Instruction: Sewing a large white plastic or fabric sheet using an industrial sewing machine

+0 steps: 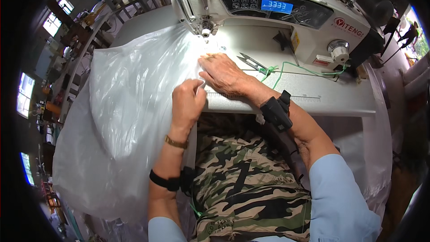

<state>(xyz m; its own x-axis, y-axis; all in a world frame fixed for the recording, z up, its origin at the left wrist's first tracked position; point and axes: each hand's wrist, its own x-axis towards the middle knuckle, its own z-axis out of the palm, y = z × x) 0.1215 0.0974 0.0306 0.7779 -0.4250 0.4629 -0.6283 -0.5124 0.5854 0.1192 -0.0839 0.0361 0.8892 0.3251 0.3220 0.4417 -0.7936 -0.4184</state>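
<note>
A large translucent whitish plastic sheet [130, 94] spreads over the left of the sewing table and hangs off its front in folds. Its gathered right edge runs up to the needle area of a white sewing machine [204, 29], where bright lamp light washes out the detail. My left hand [188, 101] is closed on that edge near the table's front. Just beyond it, my right hand [221, 74] lies low over the bed close to the needle, fingers bent and pinching the sheet's edge. The fingertips of both hands are partly hidden.
Thread snips [253, 62] with a green cord [291, 65] lie right of my right hand. A ruler scale [286, 98] runs along the table's front. The machine's handwheel [338, 51] is at the right, its lit control panel [277, 6] above. Camouflage cloth [251, 179] covers my lap.
</note>
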